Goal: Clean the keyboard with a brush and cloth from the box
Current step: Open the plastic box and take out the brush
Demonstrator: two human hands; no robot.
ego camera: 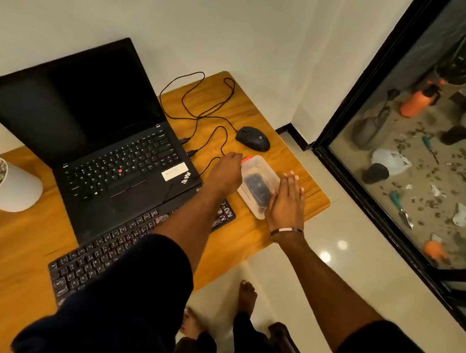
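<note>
A clear plastic box (263, 170) stands on the wooden table (239, 239), to the right of the laptop. Something dark (258, 190) lies inside it, and a small orange piece (246, 158) shows at its far left corner. My left hand (224, 173) lies against the box's left side, fingers curled over its far corner. Flat against the box's right side is my right hand (287, 201), its fingers straight. The black keyboard (98, 255) lies in front of the laptop, partly hidden under my left arm.
An open black laptop (93, 118) sits behind the keyboard. A black mouse (253, 138) and looped cables (198, 103) lie beyond the box. A white plant pot (10, 187) stands at the left. The table edge runs close to the box's right; a glass door (418, 160) is further right.
</note>
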